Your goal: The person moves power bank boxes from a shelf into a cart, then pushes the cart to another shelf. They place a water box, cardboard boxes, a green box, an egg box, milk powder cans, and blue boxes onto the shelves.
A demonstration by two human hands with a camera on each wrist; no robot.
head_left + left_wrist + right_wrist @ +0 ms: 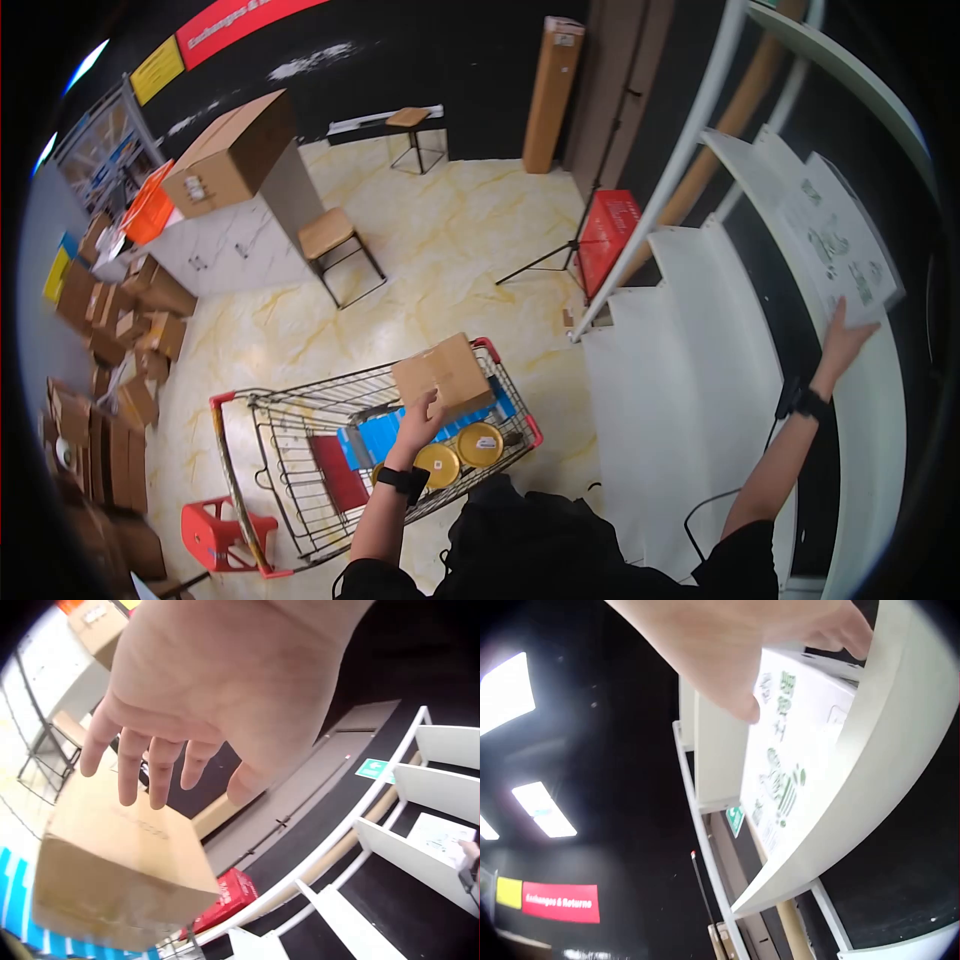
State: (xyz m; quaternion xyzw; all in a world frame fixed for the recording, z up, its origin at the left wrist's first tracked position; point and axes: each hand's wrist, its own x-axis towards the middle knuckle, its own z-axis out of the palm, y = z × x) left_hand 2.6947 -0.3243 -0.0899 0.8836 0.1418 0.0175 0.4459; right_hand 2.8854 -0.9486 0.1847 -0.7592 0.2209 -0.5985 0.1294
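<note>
My right hand [846, 345] is at the near end of a white box [832, 235] with green print, up on a white shelf [735, 155]. In the right wrist view its thumb [744, 705] lies against the printed face while the fingers reach over the box's end. My left hand [420, 422] hovers with loosely spread fingers near a brown cardboard box [440, 370], holding nothing. That carton sits in a shopping cart [270, 425], on top of blue-and-white packages [378, 436]. Beside them are round gold tins [480, 444].
White stepped shelving [690, 400] with a curved side rail stands at my right. Beyond the cart are a black tripod [573, 245], a red box [608, 235] and a wooden stool [328, 232]. A red plastic stool [210, 535] and piled cartons [125, 320] are at the left.
</note>
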